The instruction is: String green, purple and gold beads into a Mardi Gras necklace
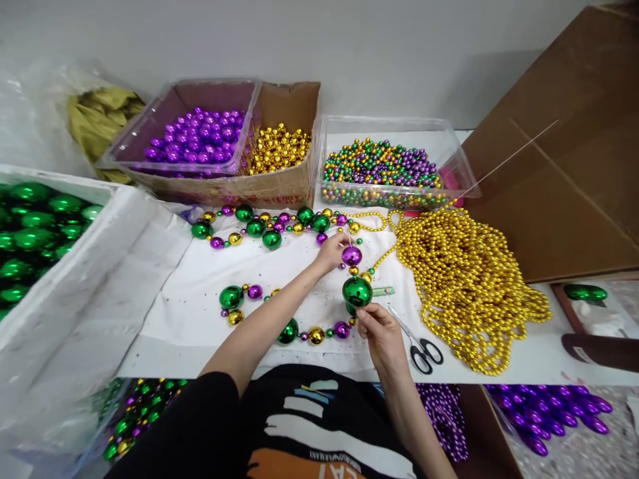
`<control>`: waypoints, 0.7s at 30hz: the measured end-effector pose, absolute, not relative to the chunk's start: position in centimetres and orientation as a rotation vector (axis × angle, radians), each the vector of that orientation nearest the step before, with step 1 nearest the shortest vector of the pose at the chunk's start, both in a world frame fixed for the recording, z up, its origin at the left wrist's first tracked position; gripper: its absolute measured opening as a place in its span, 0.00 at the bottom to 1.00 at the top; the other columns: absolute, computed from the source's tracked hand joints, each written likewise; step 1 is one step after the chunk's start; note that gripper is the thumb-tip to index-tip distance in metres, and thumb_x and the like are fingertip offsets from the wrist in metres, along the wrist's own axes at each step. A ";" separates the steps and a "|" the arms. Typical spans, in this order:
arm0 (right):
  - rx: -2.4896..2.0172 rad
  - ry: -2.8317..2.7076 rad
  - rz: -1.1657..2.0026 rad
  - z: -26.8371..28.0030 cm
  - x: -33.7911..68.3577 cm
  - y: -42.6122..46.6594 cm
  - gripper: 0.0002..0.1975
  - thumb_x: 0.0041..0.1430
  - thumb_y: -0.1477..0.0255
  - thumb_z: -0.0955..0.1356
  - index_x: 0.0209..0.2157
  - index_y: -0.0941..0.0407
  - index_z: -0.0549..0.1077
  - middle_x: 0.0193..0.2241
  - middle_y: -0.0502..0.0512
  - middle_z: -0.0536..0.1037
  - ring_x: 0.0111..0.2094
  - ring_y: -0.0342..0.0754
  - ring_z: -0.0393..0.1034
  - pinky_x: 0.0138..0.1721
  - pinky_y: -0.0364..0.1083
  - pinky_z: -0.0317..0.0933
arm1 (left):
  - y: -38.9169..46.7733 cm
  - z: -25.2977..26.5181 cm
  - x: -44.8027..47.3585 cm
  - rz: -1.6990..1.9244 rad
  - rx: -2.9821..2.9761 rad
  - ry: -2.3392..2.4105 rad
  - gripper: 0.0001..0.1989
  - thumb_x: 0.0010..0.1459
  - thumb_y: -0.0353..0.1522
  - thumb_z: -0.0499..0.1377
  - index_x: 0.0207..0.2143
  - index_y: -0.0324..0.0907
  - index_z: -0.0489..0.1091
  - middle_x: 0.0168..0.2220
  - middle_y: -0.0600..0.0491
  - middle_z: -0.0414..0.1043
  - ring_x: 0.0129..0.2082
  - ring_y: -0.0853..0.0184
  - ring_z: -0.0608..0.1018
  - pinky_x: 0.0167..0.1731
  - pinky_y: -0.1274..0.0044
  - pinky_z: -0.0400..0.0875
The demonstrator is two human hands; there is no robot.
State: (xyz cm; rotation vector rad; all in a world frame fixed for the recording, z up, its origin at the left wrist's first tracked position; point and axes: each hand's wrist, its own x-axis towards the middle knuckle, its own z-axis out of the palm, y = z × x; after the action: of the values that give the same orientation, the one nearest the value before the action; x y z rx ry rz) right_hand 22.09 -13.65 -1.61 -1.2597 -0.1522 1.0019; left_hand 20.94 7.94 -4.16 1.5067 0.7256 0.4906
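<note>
White cloth [184,299] on a worktable [164,359], set against a pale wall [379,53]; the left hand [332,254] pinches what appears to be a white cord [350,239] above a glossy purple ball [352,255]; the right thumb and forefinger (exact contact partly hidden), on the right hand [382,332], pinch the bead strand [341,329] below a large green ball [357,291]; good handling probably means light tension, with the balls aligned; purple lies just beside the left fingertips, green just above the right.
</note>
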 end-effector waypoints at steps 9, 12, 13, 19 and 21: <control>-1.362 -0.244 1.019 -1.9 21.3 -13.4 0.08 0.45 0.68 0.76 0.27 0.55 0.77 0.20 0.46 0.68 0.19 0.39 0.55 0.21 0.42 0.47 | 9.2 0.3 13.4 0.551 0.691 0.513 0.10 0.55 0.31 0.65 0.41 0.38 0.75 0.36 0.49 0.77 0.31 0.71 0.78 0.37 0.78 0.71; -1.386 -0.271 1.030 -1.7 20.9 -13.4 0.08 0.45 0.67 0.76 0.27 0.55 0.77 0.20 0.47 0.68 0.19 0.39 0.55 0.20 0.42 0.47 | 9.0 0.7 12.7 0.578 0.674 0.513 0.09 0.56 0.31 0.64 0.41 0.38 0.76 0.37 0.49 0.78 0.31 0.72 0.78 0.36 0.78 0.71; -1.391 -0.275 1.031 -1.7 20.8 -13.4 0.08 0.45 0.67 0.76 0.27 0.55 0.77 0.20 0.47 0.68 0.19 0.39 0.55 0.20 0.42 0.47 | 9.0 0.7 12.5 0.584 0.672 0.510 0.09 0.56 0.31 0.64 0.41 0.38 0.76 0.37 0.49 0.78 0.31 0.72 0.77 0.36 0.79 0.70; -1.401 -0.277 1.031 -1.6 20.6 -13.3 0.08 0.45 0.68 0.76 0.27 0.55 0.77 0.20 0.46 0.69 0.19 0.38 0.55 0.20 0.42 0.48 | 8.9 1.0 11.7 0.596 0.687 0.483 0.10 0.57 0.32 0.64 0.41 0.38 0.76 0.34 0.50 0.76 0.31 0.71 0.77 0.35 0.78 0.70; -1.401 -0.273 1.038 -1.5 20.6 -13.3 0.09 0.44 0.67 0.77 0.27 0.56 0.78 0.20 0.46 0.69 0.19 0.39 0.56 0.20 0.42 0.48 | 9.0 1.1 11.4 0.599 0.711 0.467 0.11 0.57 0.34 0.64 0.41 0.38 0.77 0.34 0.51 0.76 0.31 0.71 0.76 0.35 0.78 0.70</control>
State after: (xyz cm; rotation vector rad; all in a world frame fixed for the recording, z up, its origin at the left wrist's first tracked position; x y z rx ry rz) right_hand 20.56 -13.32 -1.52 -1.4013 -0.2728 1.0381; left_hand 11.43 8.96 1.12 0.7107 0.4673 0.5985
